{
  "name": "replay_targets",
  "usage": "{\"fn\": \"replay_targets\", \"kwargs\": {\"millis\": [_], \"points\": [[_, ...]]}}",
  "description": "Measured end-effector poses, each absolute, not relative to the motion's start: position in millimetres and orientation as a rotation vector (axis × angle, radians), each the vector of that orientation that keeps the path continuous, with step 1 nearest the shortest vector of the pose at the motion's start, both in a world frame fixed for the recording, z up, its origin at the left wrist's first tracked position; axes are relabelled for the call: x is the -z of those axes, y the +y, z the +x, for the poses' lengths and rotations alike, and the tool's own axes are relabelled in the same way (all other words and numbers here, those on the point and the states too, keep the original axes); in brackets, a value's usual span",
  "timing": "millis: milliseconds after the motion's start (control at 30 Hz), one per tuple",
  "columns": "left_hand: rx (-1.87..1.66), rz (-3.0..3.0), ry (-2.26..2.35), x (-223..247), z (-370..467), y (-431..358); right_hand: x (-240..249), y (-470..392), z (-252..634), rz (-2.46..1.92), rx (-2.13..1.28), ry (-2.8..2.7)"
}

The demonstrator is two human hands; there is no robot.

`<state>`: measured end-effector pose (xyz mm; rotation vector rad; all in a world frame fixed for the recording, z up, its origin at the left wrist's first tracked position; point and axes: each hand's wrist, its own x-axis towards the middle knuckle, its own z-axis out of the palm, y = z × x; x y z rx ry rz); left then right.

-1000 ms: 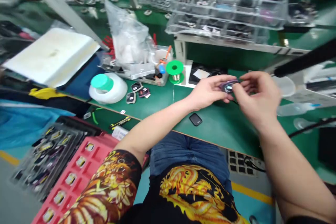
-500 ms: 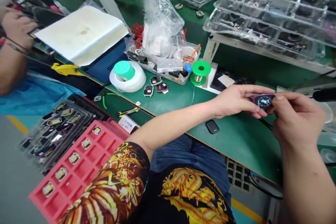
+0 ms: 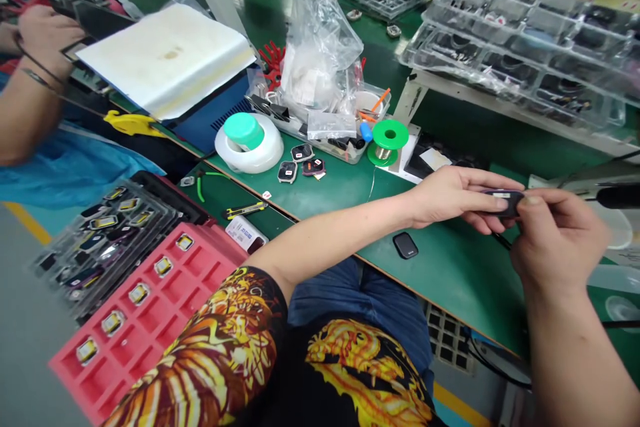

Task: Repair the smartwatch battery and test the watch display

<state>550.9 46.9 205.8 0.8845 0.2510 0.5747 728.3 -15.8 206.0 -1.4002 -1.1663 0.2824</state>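
Observation:
Between my two hands, at the right over the green bench, is a smartwatch point(image 3: 511, 203) with a dark face and a purplish rim. My left hand point(image 3: 453, 199) grips its left side, thumb lying over the face. On the opposite edge, my right hand point(image 3: 557, 233) pinches it between thumb and fingers; some fingertips are hidden behind it. A small black rounded screen panel point(image 3: 405, 245) lies on the bench below my left wrist. Near the tape roll point(image 3: 250, 147) sit several watch bodies point(image 3: 302, 152).
A pink foam tray point(image 3: 150, 310) with several watch parts lies at the left, beside clear trays point(image 3: 110, 233). A green solder spool point(image 3: 390, 135) and a bin of bags point(image 3: 320, 127) stand behind. A co-worker's hand point(image 3: 47, 37) is at the far left.
The watch's lit display has gone dark, and a small pale label shows on its face. My left thumb has moved onto the face. The whole view has shifted slightly.

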Motion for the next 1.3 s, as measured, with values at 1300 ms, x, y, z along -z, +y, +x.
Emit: {"fn": "replay_targets", "kwargs": {"millis": [1300], "points": [[-1.174,1.109,1.222,-195.5,306.6,-25.3,-198.3,-21.3,720.9,-1.566,-0.488,-1.510]]}}
